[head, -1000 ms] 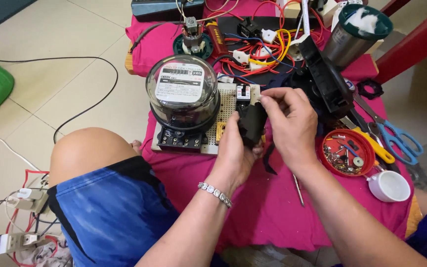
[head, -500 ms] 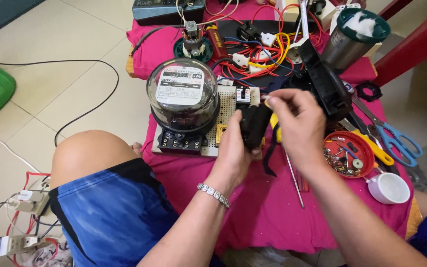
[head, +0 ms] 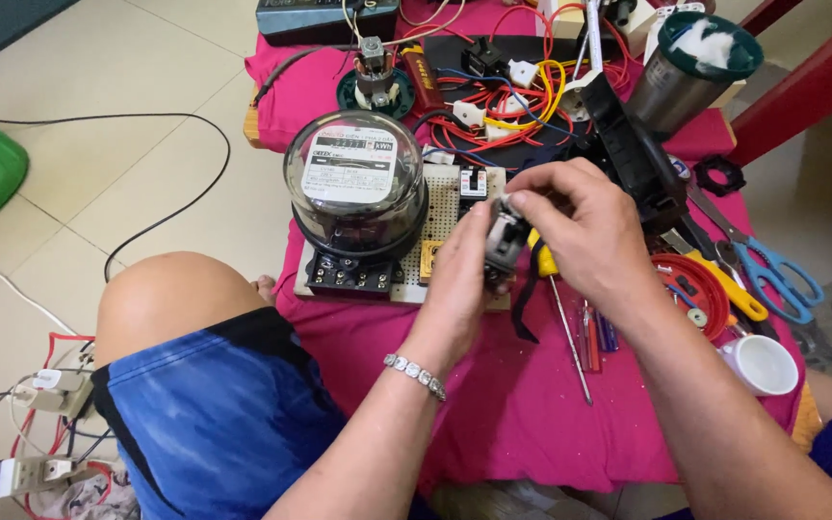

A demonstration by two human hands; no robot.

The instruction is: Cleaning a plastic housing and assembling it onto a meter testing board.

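Both my hands hold one small dark electrical part point(head: 505, 241) over a pink cloth point(head: 493, 404). My left hand point(head: 459, 279) grips it from below and the left, a bead bracelet on the wrist. My right hand point(head: 585, 231) pinches its top with the fingertips. A black strap or wire hangs from the part. Just to the left stands a round glass-domed electricity meter point(head: 356, 183) on a perforated board point(head: 450, 207). A yellow-handled screwdriver point(head: 562, 323) lies on the cloth under my right hand.
Red, yellow and white wires point(head: 512, 91) tangle at the back. A steel cup point(head: 686, 72), blue scissors point(head: 772, 274), a red dish of small parts point(head: 695, 289) and a white cup point(head: 763, 364) sit on the right. My knee point(head: 161, 308) is at the left, power strips point(head: 45, 433) on the floor.
My hands have lifted the dark part slightly and turned it. The right fingertips shifted to its top end. The screwdriver under the right hand shows more.
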